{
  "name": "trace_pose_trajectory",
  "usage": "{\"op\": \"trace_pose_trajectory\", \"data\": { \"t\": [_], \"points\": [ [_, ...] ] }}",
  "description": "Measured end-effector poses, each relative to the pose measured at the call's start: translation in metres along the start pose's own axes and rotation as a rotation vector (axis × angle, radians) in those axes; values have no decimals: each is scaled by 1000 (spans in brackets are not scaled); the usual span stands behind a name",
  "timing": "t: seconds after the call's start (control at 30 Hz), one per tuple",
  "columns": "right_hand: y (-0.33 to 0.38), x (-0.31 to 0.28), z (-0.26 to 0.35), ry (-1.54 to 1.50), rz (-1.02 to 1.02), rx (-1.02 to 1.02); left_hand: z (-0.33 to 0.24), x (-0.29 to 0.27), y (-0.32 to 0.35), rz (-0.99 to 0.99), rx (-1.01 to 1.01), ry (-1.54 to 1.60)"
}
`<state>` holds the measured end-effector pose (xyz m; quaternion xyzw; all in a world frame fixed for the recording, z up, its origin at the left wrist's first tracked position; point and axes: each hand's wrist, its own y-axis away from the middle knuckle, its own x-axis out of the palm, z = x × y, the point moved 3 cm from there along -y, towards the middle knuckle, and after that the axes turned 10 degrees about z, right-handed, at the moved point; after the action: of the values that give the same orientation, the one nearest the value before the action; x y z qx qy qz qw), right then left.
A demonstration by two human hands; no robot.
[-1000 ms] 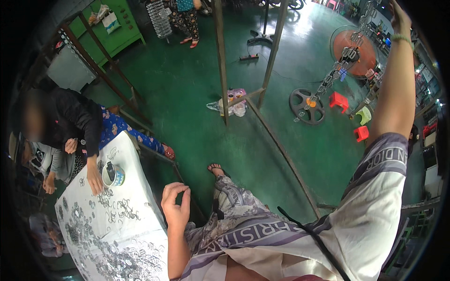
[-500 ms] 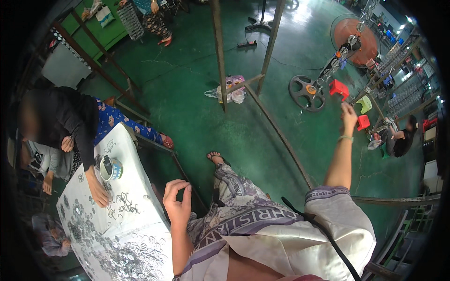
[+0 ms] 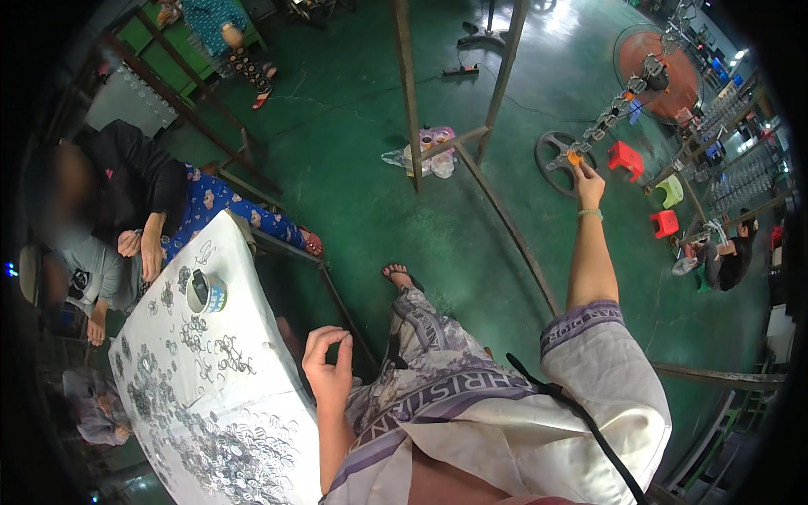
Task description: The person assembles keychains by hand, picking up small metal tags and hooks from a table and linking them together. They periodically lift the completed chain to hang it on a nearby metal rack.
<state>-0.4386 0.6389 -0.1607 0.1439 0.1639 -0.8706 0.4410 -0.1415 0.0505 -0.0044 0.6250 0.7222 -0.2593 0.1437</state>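
Observation:
My right hand point(image 3: 589, 187) is stretched out at the right, fingers pinched at the lower end of a hanging chain of linked metal pieces point(image 3: 612, 116). An orange piece point(image 3: 575, 157) sits at that end, right at my fingertips. In front of my body my left hand point(image 3: 328, 364) is raised, thumb against the curled fingers; whatever it may hold is too small to make out. Beside it is a white-covered table point(image 3: 278, 370) strewn with small dark rings and flat metal parts point(image 3: 244, 454). A cup point(image 3: 207, 294) with a black object in it stands on the table.
Metal frame bars point(image 3: 509, 223) cross in front of me. Behind the chain lie a dark wheel-shaped base point(image 3: 551, 160) and a round fan point(image 3: 658, 77). Red point(image 3: 624, 160) and green stools point(image 3: 671, 191) stand at the right. Co-workers point(image 3: 126, 185) sit along the table's left; another person point(image 3: 217, 38) stands farther back.
My right hand has moved left and up to the orange end of the chain. My left hand keeps its pinch. A co-worker's hand has drawn back from the parts on the table.

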Motion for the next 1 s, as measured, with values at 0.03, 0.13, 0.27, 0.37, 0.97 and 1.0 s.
{"op": "trace_pose_trajectory", "data": {
  "t": [0.03, 0.13, 0.27, 0.37, 0.97, 1.0],
  "points": [
    [-1, 2, -1, 24, 3, 36, 0, -1, 1, -5, -3, -10],
    [2, 8, -6, 104, 5, 123, -4, -1, -1, -10, -5, -13],
    [6, 13, -7, 49, -26, 1, -1, 0, -1, 12, 3, -5],
    [26, 14, 16, 119, -11, -33, -5, 1, -2, 13, 7, -10],
    [115, -11, 59, 89, -147, 21, 0, -5, 5, 10, 5, 15],
    [116, -14, 54, 72, -154, 7, 0, -5, 5, 12, 10, 14]
  ]
}}
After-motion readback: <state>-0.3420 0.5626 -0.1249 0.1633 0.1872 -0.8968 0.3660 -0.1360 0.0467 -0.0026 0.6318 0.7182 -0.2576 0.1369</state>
